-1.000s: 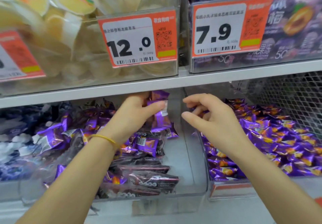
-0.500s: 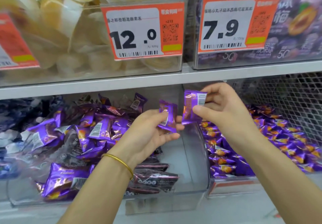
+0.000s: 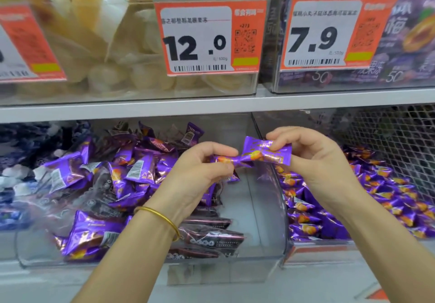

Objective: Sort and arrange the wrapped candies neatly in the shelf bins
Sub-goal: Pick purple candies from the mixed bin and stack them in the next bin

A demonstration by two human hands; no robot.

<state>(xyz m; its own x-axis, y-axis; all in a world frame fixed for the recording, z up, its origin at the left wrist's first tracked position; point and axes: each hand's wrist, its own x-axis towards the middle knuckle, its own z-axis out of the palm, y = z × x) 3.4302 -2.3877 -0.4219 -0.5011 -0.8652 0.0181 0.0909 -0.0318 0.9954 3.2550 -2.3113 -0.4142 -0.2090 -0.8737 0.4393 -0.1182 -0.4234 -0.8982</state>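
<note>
Two purple wrapped candies are held above the clear divider between the lower bins. My left hand (image 3: 200, 170) pinches one purple candy (image 3: 223, 160) between thumb and fingers. My right hand (image 3: 313, 161) pinches another purple candy (image 3: 266, 153) by its wrapper, and the two candies touch end to end. The middle clear bin (image 3: 261, 244) holds mixed purple candies (image 3: 141, 173) and dark brown packets (image 3: 211, 236). The right bin (image 3: 313, 249) is filled with purple candies with orange print (image 3: 388, 196).
A grey shelf edge (image 3: 211, 106) runs just above my hands. Upper bins carry orange price tags 12.0 (image 3: 209, 36) and 7.9 (image 3: 339, 29). Wire mesh (image 3: 400, 133) backs the right bin. A bin of blue-white packets (image 3: 14, 180) sits at far left.
Both hands have come out of the bins and lowered slightly, each with a purple candy. The candies now meet end to end, turned sideways, between the hands.
</note>
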